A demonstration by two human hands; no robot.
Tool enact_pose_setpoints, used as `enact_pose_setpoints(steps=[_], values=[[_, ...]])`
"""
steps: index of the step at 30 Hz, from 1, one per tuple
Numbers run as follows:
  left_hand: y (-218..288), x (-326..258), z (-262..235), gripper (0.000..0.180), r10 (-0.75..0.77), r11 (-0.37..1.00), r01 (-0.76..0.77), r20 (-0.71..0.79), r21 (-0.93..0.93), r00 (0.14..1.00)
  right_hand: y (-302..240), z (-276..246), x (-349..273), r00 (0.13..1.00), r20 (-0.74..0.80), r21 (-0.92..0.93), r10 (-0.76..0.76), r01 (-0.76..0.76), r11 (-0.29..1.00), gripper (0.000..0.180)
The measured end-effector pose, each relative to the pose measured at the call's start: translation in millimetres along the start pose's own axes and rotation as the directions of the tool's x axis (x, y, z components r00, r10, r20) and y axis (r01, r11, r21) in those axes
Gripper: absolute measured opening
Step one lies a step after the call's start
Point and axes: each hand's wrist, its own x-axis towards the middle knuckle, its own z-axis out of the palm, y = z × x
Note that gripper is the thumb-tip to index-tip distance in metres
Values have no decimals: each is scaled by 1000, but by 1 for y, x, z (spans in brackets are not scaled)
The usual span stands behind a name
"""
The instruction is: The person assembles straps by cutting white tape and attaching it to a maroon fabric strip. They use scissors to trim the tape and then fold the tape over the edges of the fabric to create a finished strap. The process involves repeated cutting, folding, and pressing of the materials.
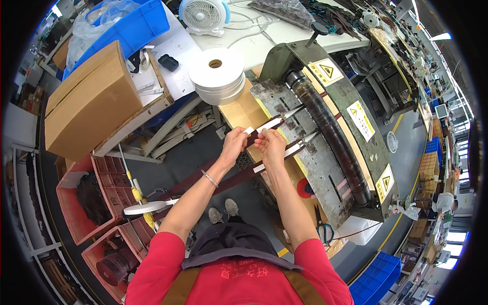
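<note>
Close together in front of the machine, my two hands work at a dark maroon strap with white tape on it. My left hand (235,146) pinches a short end of white tape (248,130). Just to its right, my right hand (270,145) is closed on the near end of the white strip (270,124) lying along the strap. A second maroon strap (236,178) with white strips runs beside it, below my right hand. Both straps lead to pointed metal guides (311,136) on the metal machine bed (325,157). My fingertips hide the exact grip.
A dark roller (330,132) spans the machine. Stacked white tape rolls (216,84) stand at its left. Scissors (324,226) and a red roll (304,188) lie nearer me. A cardboard box (94,96), red crates (84,198) and a white reel (145,208) are left.
</note>
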Motion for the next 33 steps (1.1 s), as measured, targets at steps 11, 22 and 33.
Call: enact_pose_setpoints(steps=[11,22,33], values=[[4,13,2,10,-91,993,101,156,-57,984,-5,-10,4,991,130,-264,-23,57,963,16],[17,13,5,9,-105,994,96,186,55,977,-1,-13,6,988,142,-308,-60,102,946,17],[20,11,7,10,-51,996,36,193,79,980,-2,-7,4,989,91,-339,-119,143,930,18]])
